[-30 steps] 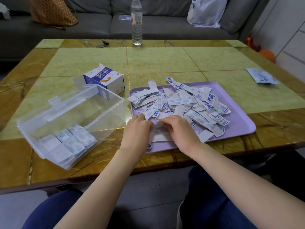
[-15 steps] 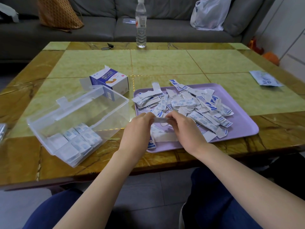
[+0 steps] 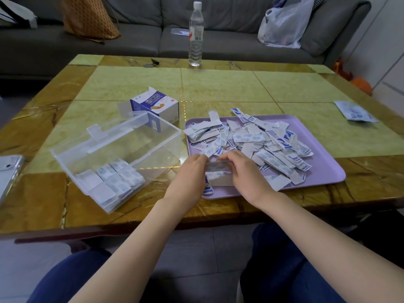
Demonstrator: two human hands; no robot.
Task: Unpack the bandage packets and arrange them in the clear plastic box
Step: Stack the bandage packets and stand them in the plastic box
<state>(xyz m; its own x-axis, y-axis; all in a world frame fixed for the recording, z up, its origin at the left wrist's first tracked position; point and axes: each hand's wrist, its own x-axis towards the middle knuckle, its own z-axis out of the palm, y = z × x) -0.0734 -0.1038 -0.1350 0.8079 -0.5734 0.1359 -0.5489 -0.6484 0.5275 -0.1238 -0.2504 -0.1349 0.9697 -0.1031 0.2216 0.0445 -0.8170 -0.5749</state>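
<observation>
A heap of white-and-blue bandage packets (image 3: 258,138) lies on a lilac tray (image 3: 323,169). At the tray's near left corner my left hand (image 3: 192,171) and my right hand (image 3: 244,171) together hold a small stack of packets (image 3: 217,166) by its two ends, just above the tray. More packets lie under the hands. To the left stands the clear plastic box (image 3: 113,149), tilted, with several packets (image 3: 113,180) stacked in its near end. The box's lid is open at the back.
An opened blue-and-white bandage carton (image 3: 157,106) stands behind the clear box. A water bottle (image 3: 195,33) is at the table's far edge, keys (image 3: 152,63) near it. A phone (image 3: 8,169) lies at the left edge, a printed packet (image 3: 354,111) at the right.
Both hands have lifted a small stack of packets off the tray and now hold it between them. The view has shifted slightly.
</observation>
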